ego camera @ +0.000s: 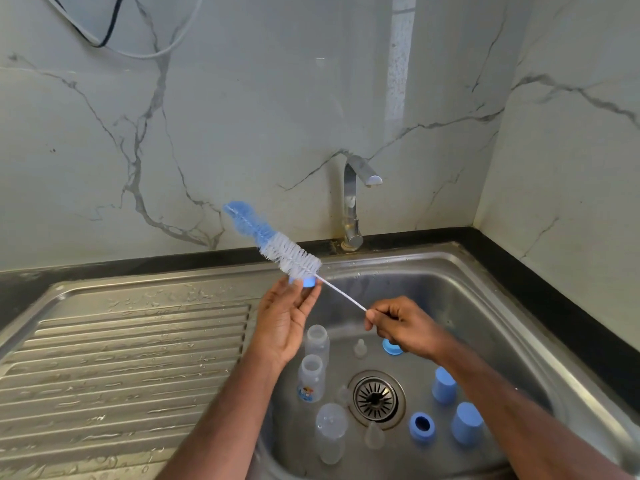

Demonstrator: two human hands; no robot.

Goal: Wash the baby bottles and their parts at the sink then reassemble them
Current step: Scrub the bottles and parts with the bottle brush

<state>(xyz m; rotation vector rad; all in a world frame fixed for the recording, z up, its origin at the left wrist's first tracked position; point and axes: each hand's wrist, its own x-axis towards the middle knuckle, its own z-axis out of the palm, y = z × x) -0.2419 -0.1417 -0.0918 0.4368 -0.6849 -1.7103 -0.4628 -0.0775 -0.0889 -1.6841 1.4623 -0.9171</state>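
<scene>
Head camera looks down on a small blue plastic bottle collar pinched at the fingertips of the left hand, raised over the near left rim of the stainless steel sink. A long bottle brush with a blue tip and white bristles lies across the top of that collar, its thin white twisted-wire handle running down to the right hand, whose curled fingers clamp the end of the wire. The two hands are apart, joined only by the brush.

Below them, in the sink basin, the other parts lie scattered. Two clear plastic baby bottles stand open-mouthed at the left: one plain, and one with a coloured print just in front of it. A third clear bottle lies nearer the camera. A clear silicone teat stands behind the round metal drain strainer, and another teat sits in front of it. A blue ring shows partly under the right hand. A second blue collar with a dark hole sits right of the drain, with two blue plastic caps beyond it.

A wet ribbed steel draining board spreads to the left. A chrome tap rises behind the sink against the grey-veined marble wall.
</scene>
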